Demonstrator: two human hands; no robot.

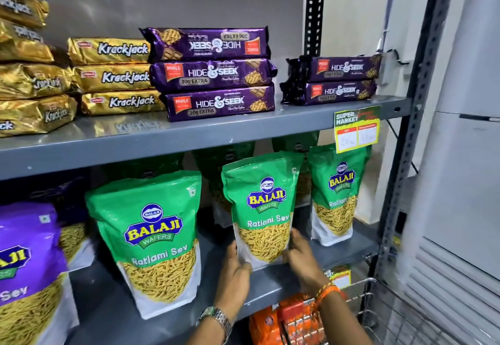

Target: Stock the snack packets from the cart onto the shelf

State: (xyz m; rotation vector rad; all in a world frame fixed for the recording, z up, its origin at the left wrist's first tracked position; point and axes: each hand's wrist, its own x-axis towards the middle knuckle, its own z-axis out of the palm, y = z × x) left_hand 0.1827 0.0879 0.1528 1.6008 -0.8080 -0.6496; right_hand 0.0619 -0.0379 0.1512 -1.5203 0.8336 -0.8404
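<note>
Standing the green Ratlami Sev packet [263, 209], grasped at its base by left hand [234, 269] and right hand [300, 256], should be done squarely on the lower shelf [273, 287].

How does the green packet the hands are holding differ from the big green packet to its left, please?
The held green packet sits further back on the lower shelf and looks smaller; the left green packet stands near the front edge and looks larger. The held one is in the grip of the left hand and right hand; the left one stands untouched. Both read Ratlami Sev.
</note>
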